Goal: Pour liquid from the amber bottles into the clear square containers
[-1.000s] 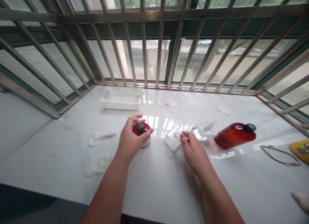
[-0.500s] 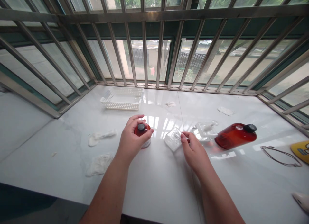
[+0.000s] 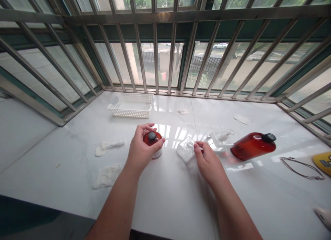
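My left hand (image 3: 141,145) is wrapped round a small red-brown bottle (image 3: 152,139) with a black cap, upright on the white surface. A pale label shows low on its side. Between thumb and fingers, my right hand (image 3: 207,157) pinches the right edge of a clear plastic tray (image 3: 186,150) with a round raised shape in it. Just beyond that hand lies another clear plastic piece (image 3: 222,138) with a whitish item on it. Farther right, a larger red-brown bottle (image 3: 252,147) lies on its side, its black cap pointing right.
A white perforated basket (image 3: 131,112) stands at the back left. Crumpled white tissues (image 3: 107,176) lie on the left, and smaller white scraps (image 3: 241,119) toward the back. On the right are a thin cord loop (image 3: 301,167) and a yellow object (image 3: 323,162). Metal bars (image 3: 170,61) enclose the window.
The fingers of my left hand have shifted slightly on the small bottle, so more of its red top shows. My right hand and the clear tray look almost the same.
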Motion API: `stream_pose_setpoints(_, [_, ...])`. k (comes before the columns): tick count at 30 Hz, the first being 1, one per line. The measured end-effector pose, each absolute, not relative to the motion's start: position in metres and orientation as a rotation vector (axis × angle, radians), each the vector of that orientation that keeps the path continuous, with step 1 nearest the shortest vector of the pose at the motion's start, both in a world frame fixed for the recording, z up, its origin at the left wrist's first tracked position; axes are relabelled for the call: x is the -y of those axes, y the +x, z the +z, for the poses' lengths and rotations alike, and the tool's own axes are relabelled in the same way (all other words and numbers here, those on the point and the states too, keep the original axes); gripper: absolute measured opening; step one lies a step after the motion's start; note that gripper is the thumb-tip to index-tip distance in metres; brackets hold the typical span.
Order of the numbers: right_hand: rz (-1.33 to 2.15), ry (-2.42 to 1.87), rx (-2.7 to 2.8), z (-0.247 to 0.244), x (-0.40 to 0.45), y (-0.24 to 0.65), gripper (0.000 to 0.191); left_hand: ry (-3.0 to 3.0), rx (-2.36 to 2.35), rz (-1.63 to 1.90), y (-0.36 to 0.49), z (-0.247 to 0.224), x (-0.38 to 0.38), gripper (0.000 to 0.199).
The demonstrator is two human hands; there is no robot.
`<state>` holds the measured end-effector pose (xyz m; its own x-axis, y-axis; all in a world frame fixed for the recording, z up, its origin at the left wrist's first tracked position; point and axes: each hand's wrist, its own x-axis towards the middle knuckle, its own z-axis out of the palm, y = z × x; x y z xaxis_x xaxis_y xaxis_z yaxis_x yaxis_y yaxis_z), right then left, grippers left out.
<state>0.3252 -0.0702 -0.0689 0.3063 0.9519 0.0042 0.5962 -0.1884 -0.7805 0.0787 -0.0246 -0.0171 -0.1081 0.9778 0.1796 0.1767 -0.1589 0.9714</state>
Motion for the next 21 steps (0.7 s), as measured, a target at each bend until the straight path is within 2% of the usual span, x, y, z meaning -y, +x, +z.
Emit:
stream_pose_setpoints(2, [0.66,-1.884,1.381,-0.069,0.07,0.326,0.057,1.462,-1.328,1.323,0.079,-0.017,0.024,0.035])
stream_pose_setpoints(5, [0.666,-1.883,1.386,-0.069,0.07,0.326,0.057,1.547,-1.346,1.289,0.077,-0.019,0.024,0.028])
stream_pose_setpoints(6, [0.667,-1.884,1.386,-0.069,0.07,0.326,0.058,1.548,-1.364,1.27,0.075,-0.02,0.024,0.033])
stream_pose_setpoints(9, [0.67,-1.884,1.387,-0.068,0.071,0.326,0.058,1.551,-1.375,1.202,0.06,-0.026,0.022,0.084])
stream_pose_setpoints(10, [0.67,-1.883,1.386,-0.068,0.071,0.325,0.058,1.572,-1.379,1.197,0.051,-0.027,0.021,0.093])
stream_pose_setpoints(11, [0.67,-1.881,1.384,-0.068,0.071,0.325,0.058,1.619,-1.404,1.217,0.041,-0.027,0.02,0.089])
stream_pose_setpoints(13, [0.669,-1.878,1.382,-0.068,0.071,0.325,0.057,1.753,-1.61,1.26,0.016,-0.026,0.018,0.06])
stream_pose_setpoints(15, [0.664,-1.877,1.379,-0.068,0.07,0.324,0.057,1.943,-1.93,1.143,-0.009,-0.025,0.016,0.038])
stream_pose_setpoints(18, [0.658,-1.878,1.377,-0.068,0.07,0.324,0.056,2.068,-2.218,0.629,-0.036,-0.032,0.012,0.04])
stream_pose_setpoints(21, [0.653,-1.879,1.375,-0.067,0.071,0.323,0.056,2.024,-2.258,0.402,-0.047,-0.048,0.006,0.045])
